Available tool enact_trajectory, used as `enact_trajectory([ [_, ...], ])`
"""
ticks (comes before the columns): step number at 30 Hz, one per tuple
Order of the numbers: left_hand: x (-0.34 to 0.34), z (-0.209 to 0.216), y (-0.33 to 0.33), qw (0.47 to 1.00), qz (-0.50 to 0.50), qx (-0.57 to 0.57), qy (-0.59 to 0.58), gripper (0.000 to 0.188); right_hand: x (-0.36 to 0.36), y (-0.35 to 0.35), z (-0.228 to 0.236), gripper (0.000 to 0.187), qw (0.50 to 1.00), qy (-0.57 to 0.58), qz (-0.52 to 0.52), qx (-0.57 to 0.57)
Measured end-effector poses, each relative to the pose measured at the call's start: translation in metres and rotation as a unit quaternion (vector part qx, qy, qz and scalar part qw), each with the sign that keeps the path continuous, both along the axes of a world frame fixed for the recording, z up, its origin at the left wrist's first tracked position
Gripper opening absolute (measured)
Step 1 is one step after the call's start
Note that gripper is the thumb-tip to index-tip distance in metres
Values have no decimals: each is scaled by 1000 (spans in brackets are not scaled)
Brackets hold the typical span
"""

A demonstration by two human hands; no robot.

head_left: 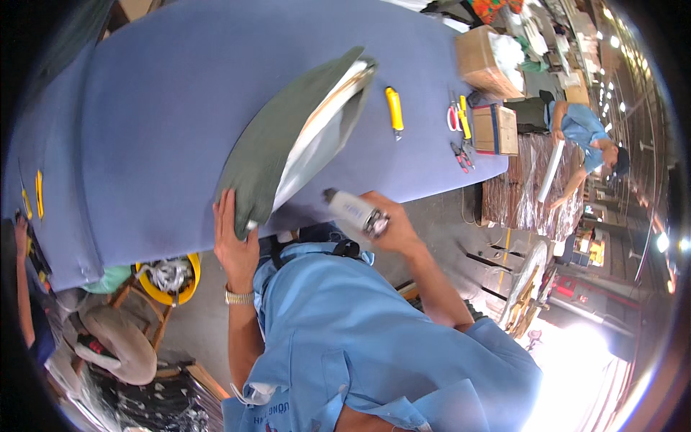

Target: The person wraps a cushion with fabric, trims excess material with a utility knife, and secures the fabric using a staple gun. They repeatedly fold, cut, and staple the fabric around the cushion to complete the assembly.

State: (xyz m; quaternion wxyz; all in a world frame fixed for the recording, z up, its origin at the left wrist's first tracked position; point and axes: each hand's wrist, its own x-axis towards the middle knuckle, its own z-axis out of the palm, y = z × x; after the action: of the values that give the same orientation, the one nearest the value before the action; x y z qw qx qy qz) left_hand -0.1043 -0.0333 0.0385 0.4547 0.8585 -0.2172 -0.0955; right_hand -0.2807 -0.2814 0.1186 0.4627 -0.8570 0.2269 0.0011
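Note:
A dark green fabric-covered upholstered panel (277,129) stands tilted on the blue padded table, its pale inner side facing right. My left hand (236,237) grips its near lower corner, fingers on the green cover and thumb by the edge. In my right hand (394,225) is a grey hand tool (353,209) with a black tip, slightly blurred. The tip points toward the panel, apart from it. What kind of tool it is I cannot make out. Right of the panel lies a yellow utility knife (394,111).
Pliers (461,157) and other hand tools lie near the right end of the blue table (165,108), beside cardboard boxes (489,65). A yellow bucket (191,284) stands below the table's left part. Another person (583,137) handles a white strip at right; another person's arm (24,288) shows far left.

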Motion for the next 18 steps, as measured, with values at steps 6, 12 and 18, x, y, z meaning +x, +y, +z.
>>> enact_trajectory([
  [6,-41,-20,-14,995,-33,49,-81,87,-100,-186,-117,44,911,160,-233,-299],
  [12,-78,-55,-10,984,-36,118,-129,96,-38,-226,-117,36,951,-37,-223,-210],
  [18,-88,-65,-17,976,-22,173,-127,101,63,-180,-89,36,981,-32,-157,-107],
])
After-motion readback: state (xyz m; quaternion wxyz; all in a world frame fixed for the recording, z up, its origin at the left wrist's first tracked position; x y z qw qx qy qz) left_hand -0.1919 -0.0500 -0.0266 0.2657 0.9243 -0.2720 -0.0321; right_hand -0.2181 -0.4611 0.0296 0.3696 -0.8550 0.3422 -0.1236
